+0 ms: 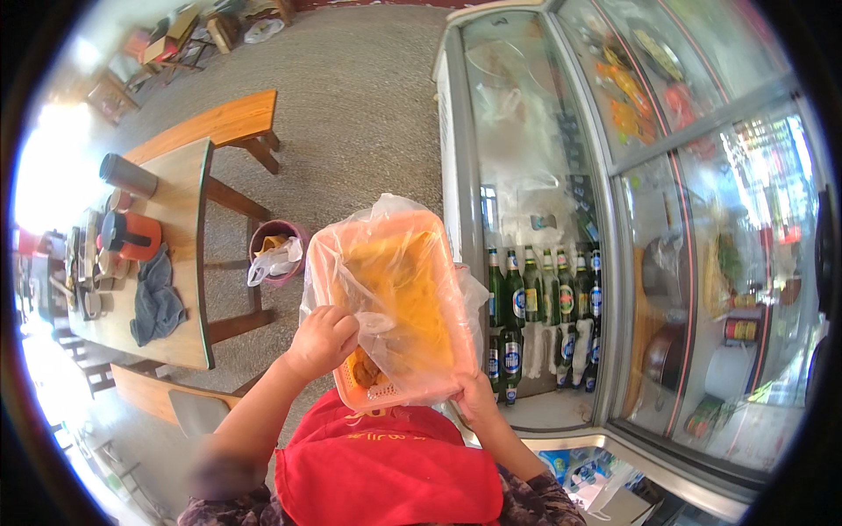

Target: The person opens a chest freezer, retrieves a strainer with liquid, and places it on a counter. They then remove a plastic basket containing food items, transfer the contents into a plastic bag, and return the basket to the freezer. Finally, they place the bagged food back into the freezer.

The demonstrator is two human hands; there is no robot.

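Note:
A pink plastic basket (464, 329) is held out in front of my red apron (388, 467). Clear plastic film or a bag (388, 263) covers much of it, and yellow-orange food shows through. Near the basket's lower left corner lies a brown piece of food (366, 369). My left hand (325, 338) is closed on the clear plastic over the basket's left side. With my right hand (477, 398) I grip the basket's lower right corner, plastic caught there too; some fingers are hidden beneath.
To the right stands a glass-door refrigerator (454, 151) with green bottles (513, 355). A wooden table (191, 230) on the left holds an orange pitcher (141, 235) and a grey cloth (158, 299). A bin (302, 240) and a wooden bench (230, 118) stand on the floor.

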